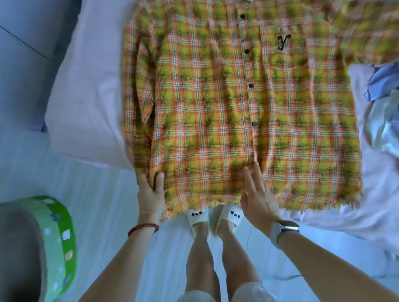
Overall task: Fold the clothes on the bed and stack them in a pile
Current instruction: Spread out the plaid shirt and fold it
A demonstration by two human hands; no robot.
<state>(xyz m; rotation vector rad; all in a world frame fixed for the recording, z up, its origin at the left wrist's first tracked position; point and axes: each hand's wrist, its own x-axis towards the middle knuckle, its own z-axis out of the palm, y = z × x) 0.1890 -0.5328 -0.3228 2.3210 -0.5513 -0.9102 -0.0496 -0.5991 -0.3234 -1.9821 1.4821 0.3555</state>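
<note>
The hem of the shirt (232, 101) is pinched by the left hand (150, 191). The right hand (257, 194) is laid flat on it, fingers (254, 175) straight. The shirt is spread on the bed (85, 92) (hem over the edge). It could be pulled off if tugged hard.

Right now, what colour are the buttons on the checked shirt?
Dark navy, nearly black buttons on the yellow-orange plaid shirt; head view.

shirt (232, 101): yellow-orange plaid, buttoned, front up, flat on bed, hem near
pile (392, 111): blue-white clothes, crumpled, right
</note>
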